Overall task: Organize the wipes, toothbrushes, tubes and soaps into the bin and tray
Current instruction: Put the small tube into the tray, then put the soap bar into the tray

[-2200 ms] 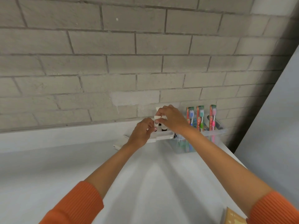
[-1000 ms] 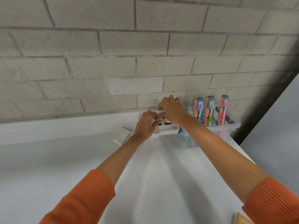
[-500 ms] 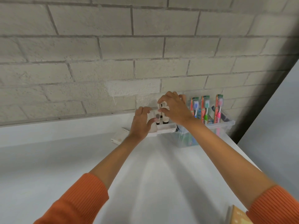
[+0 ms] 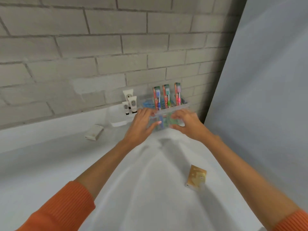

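A clear plastic bin (image 4: 180, 106) stands against the brick wall and holds three packaged toothbrushes (image 4: 166, 96) upright. My left hand (image 4: 141, 125) and my right hand (image 4: 186, 123) press on the bin's near wall, one at each side. Left of the bin a white tray (image 4: 117, 123) carries three white tubes (image 4: 131, 103) standing upright. A white soap box (image 4: 94, 132) lies on the counter left of the tray. A yellow soap box (image 4: 196, 178) lies on the counter nearer to me, under my right forearm's line.
The grey brick wall runs behind the white counter (image 4: 50, 172). A pale panel (image 4: 266, 80) closes off the right side beside the bin.
Both hands have left the tubes in the tray and moved right onto the clear bin's front. The tubes now stand free. The view has tilted down, showing the yellow soap box.
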{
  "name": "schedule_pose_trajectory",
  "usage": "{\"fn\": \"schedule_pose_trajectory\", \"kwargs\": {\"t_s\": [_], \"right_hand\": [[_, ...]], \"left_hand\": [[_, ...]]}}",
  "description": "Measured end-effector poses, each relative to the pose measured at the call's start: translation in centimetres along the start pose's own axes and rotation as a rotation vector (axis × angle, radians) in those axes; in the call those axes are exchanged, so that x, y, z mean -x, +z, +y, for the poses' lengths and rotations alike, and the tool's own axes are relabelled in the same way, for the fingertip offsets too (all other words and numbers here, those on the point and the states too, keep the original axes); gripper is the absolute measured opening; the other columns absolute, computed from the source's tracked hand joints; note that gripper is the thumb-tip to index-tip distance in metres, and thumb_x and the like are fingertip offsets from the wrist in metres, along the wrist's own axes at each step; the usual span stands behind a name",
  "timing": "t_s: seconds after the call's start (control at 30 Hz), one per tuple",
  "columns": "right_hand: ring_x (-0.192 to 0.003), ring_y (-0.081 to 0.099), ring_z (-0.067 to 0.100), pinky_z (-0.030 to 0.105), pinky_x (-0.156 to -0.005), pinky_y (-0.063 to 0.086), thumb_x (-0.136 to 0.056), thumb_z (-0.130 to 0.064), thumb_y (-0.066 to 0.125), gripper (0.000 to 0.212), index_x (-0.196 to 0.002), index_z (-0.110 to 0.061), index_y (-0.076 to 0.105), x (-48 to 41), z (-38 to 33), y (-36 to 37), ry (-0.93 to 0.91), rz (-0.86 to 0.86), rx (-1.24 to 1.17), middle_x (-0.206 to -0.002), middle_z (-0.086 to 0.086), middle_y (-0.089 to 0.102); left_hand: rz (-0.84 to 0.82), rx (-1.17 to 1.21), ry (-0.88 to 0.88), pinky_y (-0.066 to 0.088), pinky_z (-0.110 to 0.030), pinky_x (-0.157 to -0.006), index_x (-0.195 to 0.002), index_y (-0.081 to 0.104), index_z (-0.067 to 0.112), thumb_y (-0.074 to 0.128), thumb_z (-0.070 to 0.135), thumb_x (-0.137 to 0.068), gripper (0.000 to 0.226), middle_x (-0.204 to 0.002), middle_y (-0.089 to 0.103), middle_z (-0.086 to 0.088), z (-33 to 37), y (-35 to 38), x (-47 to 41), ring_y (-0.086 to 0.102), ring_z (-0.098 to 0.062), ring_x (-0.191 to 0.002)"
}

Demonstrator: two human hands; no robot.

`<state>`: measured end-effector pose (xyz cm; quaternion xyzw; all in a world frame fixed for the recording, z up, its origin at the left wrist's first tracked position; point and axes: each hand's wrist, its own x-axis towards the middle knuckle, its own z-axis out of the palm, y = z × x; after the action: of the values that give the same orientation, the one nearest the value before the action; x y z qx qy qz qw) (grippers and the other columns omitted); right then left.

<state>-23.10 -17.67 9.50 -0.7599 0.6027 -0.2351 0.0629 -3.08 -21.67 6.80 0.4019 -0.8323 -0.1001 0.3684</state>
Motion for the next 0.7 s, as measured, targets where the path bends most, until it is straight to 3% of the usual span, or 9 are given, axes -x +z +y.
{"fn": "schedule_pose_trajectory", "kwargs": {"t_s": [0.17,0.33,0.43,0.57,0.7], "right_hand": [[-0.109,0.052,0.018,0.04,-0.097,0.041,-0.084,-0.038,0.064,0.038,-0.116,-0.02,0.054,6.4,2.9,0.4,0.144,-0.093,-0.011,-0.117,0.001,0.057],[-0.113,0.05,0.02,0.039,-0.1,0.041,-0.084,-0.039,0.064,0.045,-0.122,-0.019,0.05,11.7,4.9,1.0,0.271,-0.209,-0.032,-0.121,0.003,0.052],[-0.12,0.044,0.019,0.035,-0.104,0.038,-0.082,-0.043,0.065,0.059,-0.13,-0.018,0.042,14.0,5.4,1.6,0.338,-0.323,-0.097,-0.129,0.002,0.045],[-0.128,0.033,0.017,0.038,-0.108,0.035,-0.062,-0.056,0.076,0.098,-0.14,-0.026,0.025,16.1,5.6,3.3,0.428,-0.439,-0.125,-0.136,-0.005,0.033],[-0.125,0.034,0.019,0.039,-0.104,0.039,-0.061,-0.054,0.077,0.099,-0.139,-0.026,0.024,16.5,5.4,4.6,0.41,-0.431,-0.112,-0.131,-0.003,0.032]], "left_hand": [[-0.335,0.078,-0.001,0.037,-0.029,-0.093,-0.12,0.049,0.018,0.06,0.046,-0.084,0.046,-0.11,0.057,0.0,2.8,4.4,1.9,0.047,-0.013,-0.103],[-0.76,0.018,-0.012,0.034,-0.036,-0.105,-0.128,0.043,0.022,0.068,0.049,-0.076,0.064,-0.124,0.048,0.001,4.5,7.8,3.3,0.043,-0.017,-0.116],[-0.96,0.009,-0.039,0.034,-0.036,-0.109,-0.137,0.034,0.021,0.078,0.045,-0.068,0.085,-0.135,0.039,0.001,5.6,9.0,3.9,0.035,-0.017,-0.127],[-1.079,-0.029,-0.021,0.032,-0.035,-0.111,-0.143,0.024,0.021,0.085,0.037,-0.061,0.103,-0.137,0.032,0.003,6.7,9.9,4.8,0.028,-0.013,-0.13],[-1.051,0.014,0.017,0.036,-0.031,-0.104,-0.137,0.033,0.021,0.085,0.033,-0.062,0.092,-0.129,0.038,0.002,7.0,10.6,5.6,0.034,-0.014,-0.122]]}}
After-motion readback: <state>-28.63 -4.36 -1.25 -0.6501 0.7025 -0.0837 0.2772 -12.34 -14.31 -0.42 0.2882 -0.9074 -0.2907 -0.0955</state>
